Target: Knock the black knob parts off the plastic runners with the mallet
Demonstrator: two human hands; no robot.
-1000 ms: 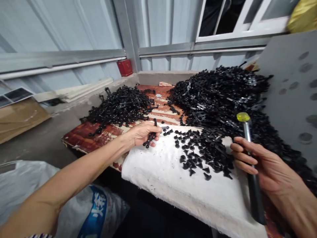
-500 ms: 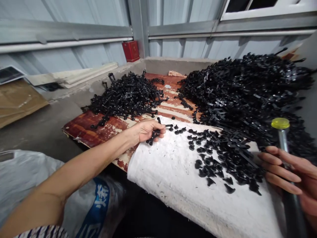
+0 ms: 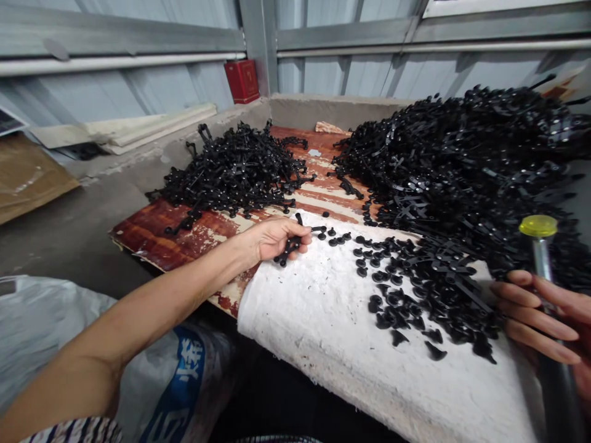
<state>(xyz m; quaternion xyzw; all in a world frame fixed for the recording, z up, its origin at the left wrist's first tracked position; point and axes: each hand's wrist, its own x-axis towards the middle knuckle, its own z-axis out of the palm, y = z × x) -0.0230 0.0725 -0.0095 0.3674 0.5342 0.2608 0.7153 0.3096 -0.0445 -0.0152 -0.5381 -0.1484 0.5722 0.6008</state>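
Note:
My left hand (image 3: 282, 241) is closed on several small black knobbed parts (image 3: 290, 247), over the near-left part of a white cloth (image 3: 300, 314). Beyond its fingertips another black part (image 3: 318, 229) points right, and whether the fingers touch it I cannot tell. At the right edge my right hand (image 3: 540, 314) is wrapped round a hammer (image 3: 538, 226) with a yellow head, a metal shaft and a black grip. The hammer stands upright, head up. Between the hands, loose black round-based pieces (image 3: 392, 298) and flat black strips (image 3: 450, 267) lie on the cloth.
A heap of black knobbed parts (image 3: 235, 166) rests on the worn red board (image 3: 152, 237). A larger black heap (image 3: 462, 147) fills the back right. A red box (image 3: 242, 81) stands in the corner; a white bag (image 3: 50, 332) is at lower left.
The whole view has shifted slightly, with the right side moving further right. Both hands keep the same grip, and the pieces on the cloth look unchanged.

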